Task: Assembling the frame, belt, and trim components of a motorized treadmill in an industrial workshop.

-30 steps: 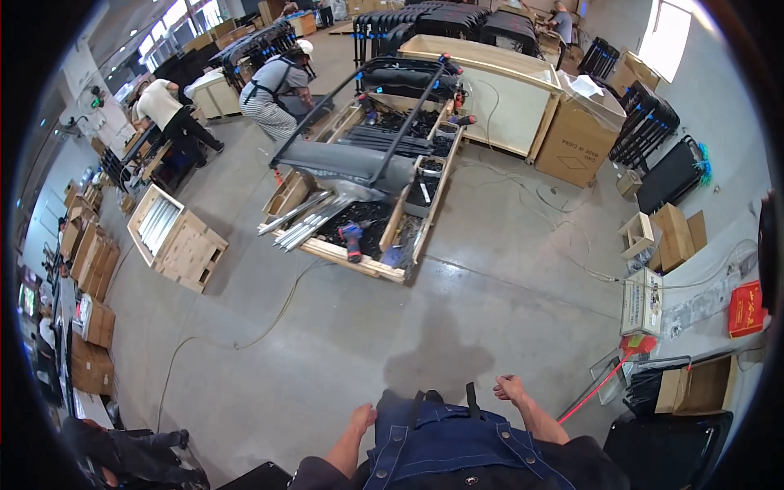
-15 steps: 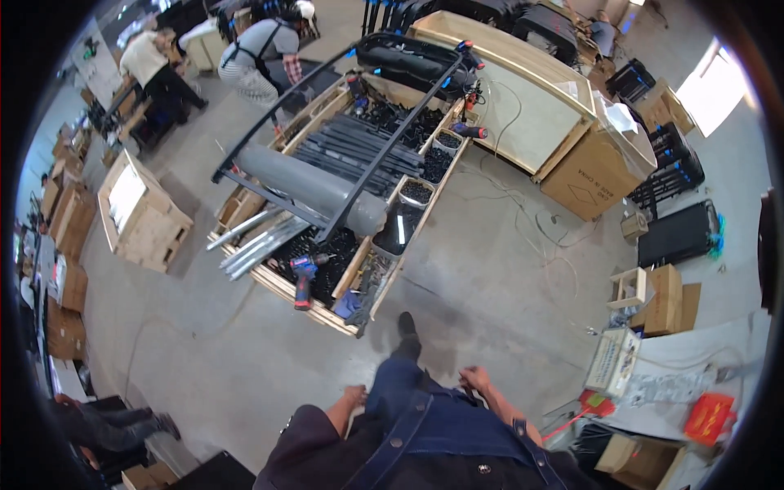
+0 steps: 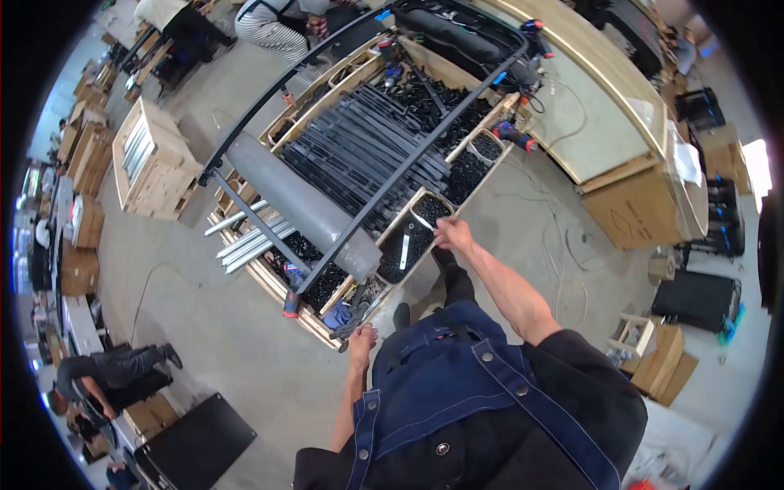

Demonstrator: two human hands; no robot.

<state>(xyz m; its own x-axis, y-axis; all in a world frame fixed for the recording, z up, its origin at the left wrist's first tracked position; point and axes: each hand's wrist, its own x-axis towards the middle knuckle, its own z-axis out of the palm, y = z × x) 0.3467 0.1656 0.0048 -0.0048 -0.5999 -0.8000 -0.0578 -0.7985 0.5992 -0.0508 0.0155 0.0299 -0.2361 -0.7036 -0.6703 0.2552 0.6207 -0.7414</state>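
My right hand (image 3: 452, 234) reaches to the rim of a bin of small black parts (image 3: 406, 249) on the crate's right side. Its fingers are closed at the rim beside the bin's pale edge; what they hold, if anything, is hidden. Low beside the crate's near corner is my left hand (image 3: 362, 336), fingers curled with nothing visible in them. The wooden crate (image 3: 314, 331) holds dark metal bars (image 3: 343, 155) and loose black parts. Across its top lie a black metal frame (image 3: 408, 163) and a grey roll (image 3: 298, 200). Silvery tubes (image 3: 253, 241) stick out at the left.
A cordless drill (image 3: 291, 304) lies at the crate's near edge, partly behind the frame; another drill (image 3: 514, 136) lies at the right. Cables (image 3: 555, 220) trail over the floor near a cardboard box (image 3: 629, 208). A slatted wooden crate (image 3: 155, 163) stands left. Other people work nearby.
I have come closer to the crate, which now fills more of the view. My right hand has gone from beside my body to the bin's rim; my left hand has come near the crate's corner.
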